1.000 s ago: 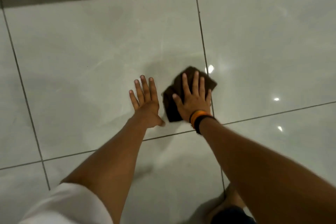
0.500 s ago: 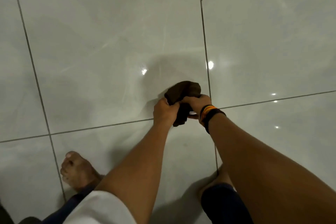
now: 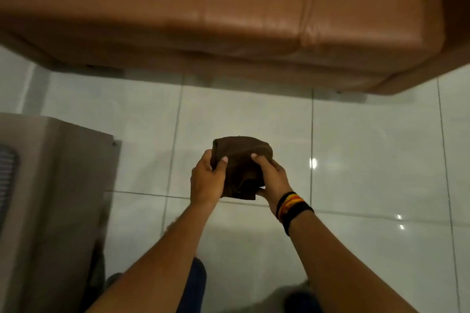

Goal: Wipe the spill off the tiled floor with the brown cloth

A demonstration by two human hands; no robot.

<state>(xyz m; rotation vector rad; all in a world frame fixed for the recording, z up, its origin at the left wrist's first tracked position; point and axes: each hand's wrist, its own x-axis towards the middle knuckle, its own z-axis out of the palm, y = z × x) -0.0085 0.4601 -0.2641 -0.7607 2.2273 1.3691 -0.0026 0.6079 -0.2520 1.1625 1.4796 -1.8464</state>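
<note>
You hold the cloth (image 3: 241, 168) in both hands, lifted clear of the floor (image 3: 368, 160) and just below the centre of the view. Your left hand (image 3: 207, 180) grips its 9 o'clock edge, thumb pressed on top and the fingers curled out of sight beneath. Your right hand (image 3: 273, 178) grips the 3 o'clock edge the same way, thumb on top, with the lower fingers wrapped under the corner at 5 o'clock. Both hands are closed on the cloth, which is bunched into a thick dark brown wad, rounded at 12 o'clock and hanging in loose folds toward 6 o'clock. A band (image 3: 292, 207) of black, orange and yellow circles your right wrist. Your forearms run in from 6 and 5 o'clock. The glossy white tiles beneath carry thin dark grout lines and small bright glints of light at 3 and 4 o'clock. Whether any spill lies on the tiles you cannot tell from here; the sheen hides it. A brown leather sofa (image 3: 229, 15) fills the view from 10 through 2 o'clock, its base meeting the floor well beyond the cloth. At 8 o'clock stands a grey cabinet (image 3: 56, 198) with a ribbed panel on its far left edge. Dark trousers (image 3: 195, 284) show at 6 o'clock between your arms.
</note>
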